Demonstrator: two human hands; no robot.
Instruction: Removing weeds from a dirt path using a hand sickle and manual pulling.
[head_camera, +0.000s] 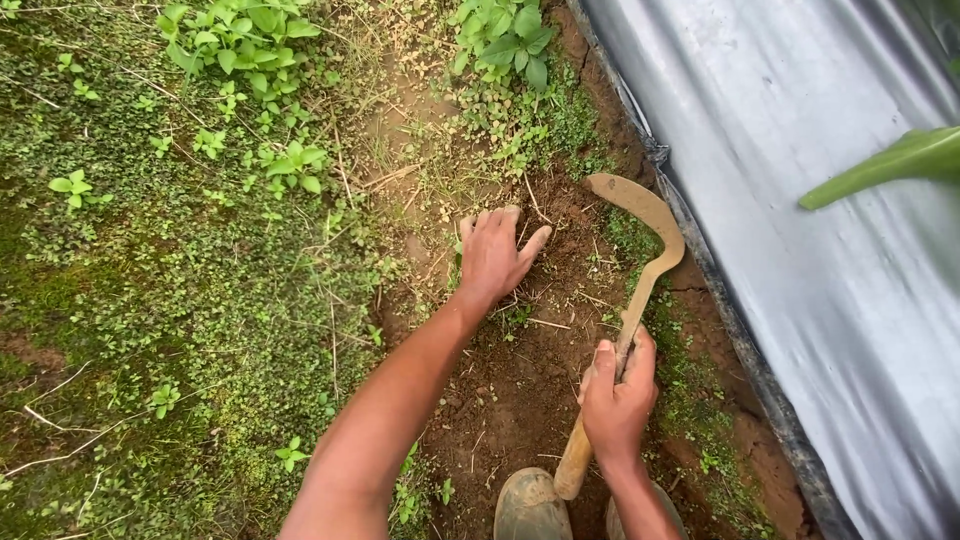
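My right hand (615, 400) grips the wooden handle of a sickle (640, 260), whose curved, soil-stained blade hooks to the upper left over bare brown soil. My left hand (495, 255) reaches forward with its fingers pressed down into the low weeds and soil (520, 380) just left of the blade's tip. It looks to be grasping small plants, though nothing is clearly seen inside it. The toes of two muddy boots (530, 505) show at the bottom edge, below the handle's end.
A grey plastic mulch sheet (830, 220) covers the raised bed along the right side. A long green leaf (890, 165) hangs over it. Dense low weeds and leafy plants (200, 250) cover the ground to the left and at the top.
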